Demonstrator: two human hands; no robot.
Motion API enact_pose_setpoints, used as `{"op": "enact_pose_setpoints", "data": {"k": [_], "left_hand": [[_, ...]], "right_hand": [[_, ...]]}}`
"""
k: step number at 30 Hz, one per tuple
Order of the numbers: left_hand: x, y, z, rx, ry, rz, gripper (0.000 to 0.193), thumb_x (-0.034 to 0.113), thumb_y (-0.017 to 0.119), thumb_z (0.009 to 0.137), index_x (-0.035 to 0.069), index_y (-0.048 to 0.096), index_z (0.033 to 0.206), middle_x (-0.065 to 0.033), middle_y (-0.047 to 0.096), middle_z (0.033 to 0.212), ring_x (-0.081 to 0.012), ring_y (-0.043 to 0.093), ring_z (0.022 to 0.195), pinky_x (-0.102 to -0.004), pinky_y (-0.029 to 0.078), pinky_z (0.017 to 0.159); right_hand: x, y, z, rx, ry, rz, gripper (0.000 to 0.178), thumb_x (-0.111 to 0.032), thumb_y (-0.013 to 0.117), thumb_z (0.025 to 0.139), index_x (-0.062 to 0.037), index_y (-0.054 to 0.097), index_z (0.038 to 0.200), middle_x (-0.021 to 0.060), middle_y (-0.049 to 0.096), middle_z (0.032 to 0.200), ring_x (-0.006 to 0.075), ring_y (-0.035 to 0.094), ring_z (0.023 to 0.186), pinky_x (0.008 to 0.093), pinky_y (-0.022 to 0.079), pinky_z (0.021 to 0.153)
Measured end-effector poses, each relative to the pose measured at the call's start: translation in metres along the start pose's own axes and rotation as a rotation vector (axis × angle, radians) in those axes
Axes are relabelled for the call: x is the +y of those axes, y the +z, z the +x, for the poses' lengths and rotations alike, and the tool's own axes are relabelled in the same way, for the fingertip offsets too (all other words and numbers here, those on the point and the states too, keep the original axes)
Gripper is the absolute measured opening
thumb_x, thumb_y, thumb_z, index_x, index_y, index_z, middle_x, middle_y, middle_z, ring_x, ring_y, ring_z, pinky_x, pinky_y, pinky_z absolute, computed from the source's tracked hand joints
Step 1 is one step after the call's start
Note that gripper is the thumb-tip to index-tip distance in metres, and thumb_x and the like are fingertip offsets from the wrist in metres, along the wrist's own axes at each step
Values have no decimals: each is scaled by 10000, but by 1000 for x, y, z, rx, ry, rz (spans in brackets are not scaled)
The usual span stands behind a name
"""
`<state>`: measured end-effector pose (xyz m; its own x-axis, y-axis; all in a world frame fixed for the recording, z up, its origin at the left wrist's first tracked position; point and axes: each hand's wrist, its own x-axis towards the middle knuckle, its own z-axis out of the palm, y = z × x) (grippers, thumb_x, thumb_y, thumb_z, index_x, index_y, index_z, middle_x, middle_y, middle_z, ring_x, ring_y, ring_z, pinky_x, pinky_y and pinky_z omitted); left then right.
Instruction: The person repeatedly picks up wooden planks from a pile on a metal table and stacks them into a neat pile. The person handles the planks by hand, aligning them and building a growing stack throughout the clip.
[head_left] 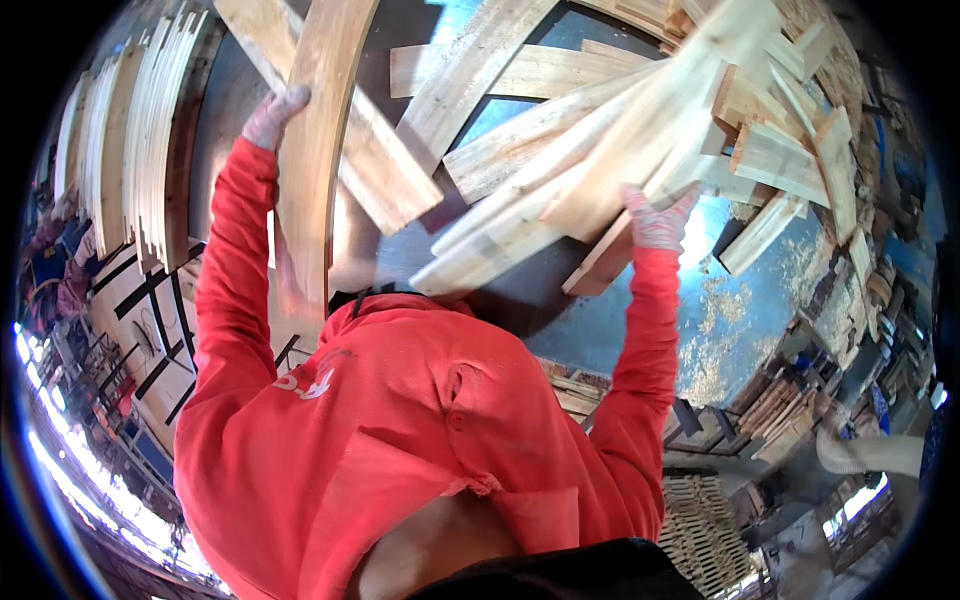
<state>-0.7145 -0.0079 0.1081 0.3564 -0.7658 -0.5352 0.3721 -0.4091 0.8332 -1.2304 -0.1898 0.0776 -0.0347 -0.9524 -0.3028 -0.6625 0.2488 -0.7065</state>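
Both of my arms in red sleeves reach out over a dark worktable [590,330]. My left hand [274,114], in a pale work glove, grips the edge of a long curved wooden board [318,150] that runs from the top of the view toward my chest. My right hand [658,220], also gloved, holds the lower end of a bundle of pale planks [600,150]. The bundle slants up to the right and looks blurred. Several flat planks [500,75] lie crossed on the table between my hands.
Thin slats [130,130] stand stacked on edge at the left. A heap of short offcuts [800,140] fills the upper right. Sawdust [715,335] covers the blue tabletop on the right. Stacked timber [780,405] and slatted pallets [705,520] sit lower right.
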Motion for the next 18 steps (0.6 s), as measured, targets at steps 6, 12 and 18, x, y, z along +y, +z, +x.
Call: {"op": "enact_pose_setpoints", "data": {"k": [6,12,18], "left_hand": [[-83,9,12,244,-17,204,692,383,726,796,9,489,1328,-112,609,1210,-214,562,1123,-356,418,1005],[-103,9,36,321,-8,-300,810,656,361,919,-10,413,1377,-144,468,1408,-261,503,1222,-374,388,1048],[-131,-15,45,-21,24,-209,614,502,482,939,10,541,1302,-97,574,1243,-208,494,1212,-328,390,1032]], "right_hand": [[-105,57,-112,-251,-592,61,1128,-339,824,665,68,152,1474,247,432,1341,355,496,1198,407,413,1028],[-194,170,-171,-729,-608,-450,975,-626,610,794,-27,252,1475,280,395,1412,416,414,1296,445,319,1101],[-172,176,-134,-291,-355,-638,1052,-598,674,745,-62,181,1505,280,239,1512,407,310,1378,450,265,1130]]}}
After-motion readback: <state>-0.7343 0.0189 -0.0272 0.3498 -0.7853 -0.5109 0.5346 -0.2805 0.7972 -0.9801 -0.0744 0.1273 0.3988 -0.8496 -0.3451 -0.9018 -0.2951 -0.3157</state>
